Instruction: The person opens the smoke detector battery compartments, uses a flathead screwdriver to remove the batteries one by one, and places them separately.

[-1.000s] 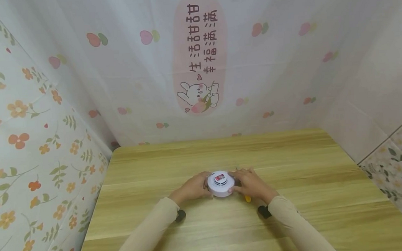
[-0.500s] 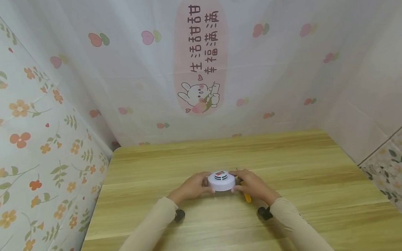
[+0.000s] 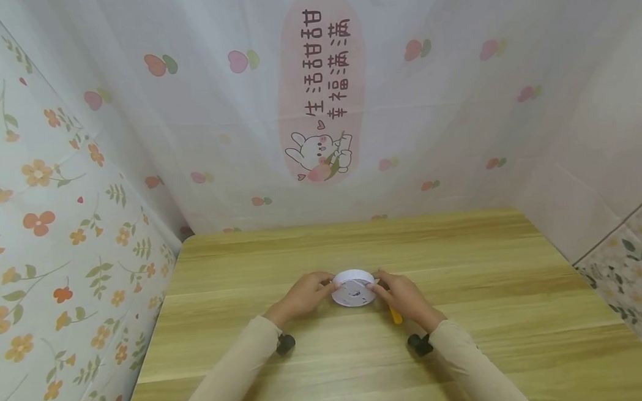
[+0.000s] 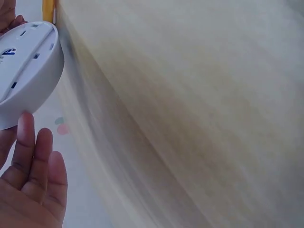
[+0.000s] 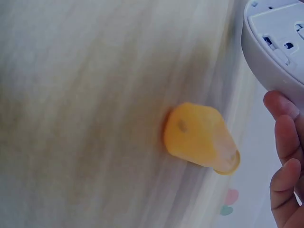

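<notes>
A round white smoke detector (image 3: 354,291) is held above the table between both hands, its flat underside with slots turned toward the head camera. On its left rim, my left hand (image 3: 303,295) grips with the thumb in front and fingers behind. The right hand (image 3: 406,293) pinches the opposite rim in the same way. In the left wrist view the detector (image 4: 35,78) shows its slotted base, and the left hand's fingers (image 4: 24,142) touch its side wall. The right wrist view has part of the detector (image 5: 270,52) above the right hand (image 5: 287,152).
A yellow handle (image 5: 199,135) lies on the wooden table (image 3: 248,266) beneath the right hand; the rest of that item is hidden in the head view. A printed white curtain (image 3: 431,108) hangs behind the table, and a flowered one (image 3: 41,224) at the left.
Both hands have tipped the smoke detector over: its vented top with the red label faced the camera earlier, and its flat base faces it now. The yellow handle stays in place.
</notes>
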### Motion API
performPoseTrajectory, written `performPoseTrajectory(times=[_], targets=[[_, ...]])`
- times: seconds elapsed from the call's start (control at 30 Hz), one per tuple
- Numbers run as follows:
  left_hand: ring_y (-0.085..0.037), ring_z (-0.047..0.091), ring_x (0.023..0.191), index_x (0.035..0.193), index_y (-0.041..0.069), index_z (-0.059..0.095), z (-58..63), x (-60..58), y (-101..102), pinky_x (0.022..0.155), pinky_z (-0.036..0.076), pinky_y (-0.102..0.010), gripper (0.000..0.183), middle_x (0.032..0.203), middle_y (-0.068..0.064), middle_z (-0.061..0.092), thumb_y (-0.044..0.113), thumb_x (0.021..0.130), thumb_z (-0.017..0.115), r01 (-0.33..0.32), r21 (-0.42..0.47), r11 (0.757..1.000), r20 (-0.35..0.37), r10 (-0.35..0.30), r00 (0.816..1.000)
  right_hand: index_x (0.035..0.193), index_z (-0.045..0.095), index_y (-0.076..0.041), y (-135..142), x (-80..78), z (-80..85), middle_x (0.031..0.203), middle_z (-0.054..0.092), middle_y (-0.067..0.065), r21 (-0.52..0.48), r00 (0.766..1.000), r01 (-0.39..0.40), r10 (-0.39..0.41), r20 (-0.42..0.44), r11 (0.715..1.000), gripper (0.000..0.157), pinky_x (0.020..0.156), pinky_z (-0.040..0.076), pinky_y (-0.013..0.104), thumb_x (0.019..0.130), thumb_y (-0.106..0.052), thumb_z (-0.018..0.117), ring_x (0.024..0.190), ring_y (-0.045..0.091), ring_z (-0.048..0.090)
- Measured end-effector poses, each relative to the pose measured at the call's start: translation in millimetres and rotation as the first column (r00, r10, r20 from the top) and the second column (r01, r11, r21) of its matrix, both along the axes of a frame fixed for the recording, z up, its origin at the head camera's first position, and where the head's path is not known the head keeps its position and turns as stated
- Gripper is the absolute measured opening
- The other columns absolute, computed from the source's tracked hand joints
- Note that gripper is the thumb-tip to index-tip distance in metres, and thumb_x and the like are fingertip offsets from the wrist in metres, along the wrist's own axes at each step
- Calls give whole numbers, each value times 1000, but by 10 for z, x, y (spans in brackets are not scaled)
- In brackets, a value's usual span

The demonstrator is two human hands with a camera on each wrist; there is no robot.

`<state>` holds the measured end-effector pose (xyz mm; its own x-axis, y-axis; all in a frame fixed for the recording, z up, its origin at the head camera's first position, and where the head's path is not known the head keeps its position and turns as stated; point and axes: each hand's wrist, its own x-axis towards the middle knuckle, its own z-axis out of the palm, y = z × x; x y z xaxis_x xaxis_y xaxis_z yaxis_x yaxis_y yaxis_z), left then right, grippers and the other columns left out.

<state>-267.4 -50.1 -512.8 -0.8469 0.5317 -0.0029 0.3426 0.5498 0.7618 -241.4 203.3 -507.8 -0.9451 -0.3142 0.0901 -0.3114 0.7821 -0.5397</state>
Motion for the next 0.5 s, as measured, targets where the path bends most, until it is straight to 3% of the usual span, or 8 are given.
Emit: performPoseTrajectory(times=[0.13,0.3,0.5], targets=[[-23,64,105,117,5,67,-19,-1,16,92,51,-40,39,118,-11,67,36,98,53,-4,-9,1000,-57,4,998,114,67,-5,-27,10,-17,70,64,-3,10,999,33,-33,-7,999,34,59,45,25,95,-33,60,60,6,51],[-14,59,88,114,8,69,-4,9,23,79,49,-30,33,101,-4,69,34,98,55,-13,-32,999,-111,9,994,104,69,-9,-50,22,-27,61,52,-8,7,999,42,-42,-18,999,28,53,37,22,95,-34,60,56,5,44],[-11,60,83,138,17,53,26,27,8,72,49,-25,41,102,-5,69,30,99,53,47,-33,998,-63,-49,997,108,69,-9,-86,7,-65,67,58,-4,-22,998,62,-62,2,998,24,57,42,25,96,-27,58,61,8,49]])
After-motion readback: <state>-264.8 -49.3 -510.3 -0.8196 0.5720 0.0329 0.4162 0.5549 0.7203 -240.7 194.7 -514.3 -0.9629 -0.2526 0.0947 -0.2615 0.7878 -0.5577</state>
